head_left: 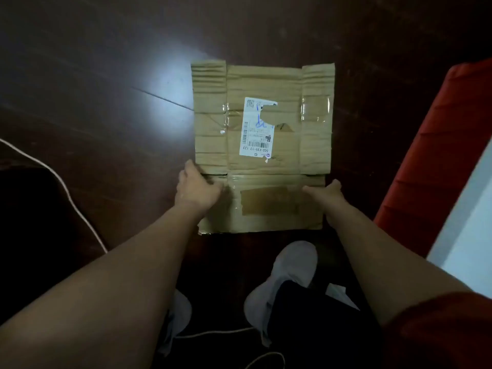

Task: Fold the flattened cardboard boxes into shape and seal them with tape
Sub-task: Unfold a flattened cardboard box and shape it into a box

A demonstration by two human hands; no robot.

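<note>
The flat box (pixel 266 83) lies on the dark wood floor (pixel 106 75), stretching away from both hands, its near flap between them. The left hand (pixel 198 191) grips the flap's left edge, fingers curled onto the cardboard and thumb pointing away along the side. The right hand (pixel 328 197) holds the flap's right edge, thumb laid across the top; its fingers are hidden under the cardboard. Between the hands sits a brown tape patch (pixel 269 201) on the flap. Beyond them, in the middle panel, is a torn white label (pixel 255 134), with clear tape (pixel 315 109) on the side flap past the right hand. Out from the left hand a white cable (pixel 66 190) curves over the floor, and farther off a bright glare (pixel 162 89) shows on the boards. Out from the right hand stands a red padded edge (pixel 431 155). Behind the hands, under the arms, a pale shoe (pixel 290 265) rests just short of the box
</note>
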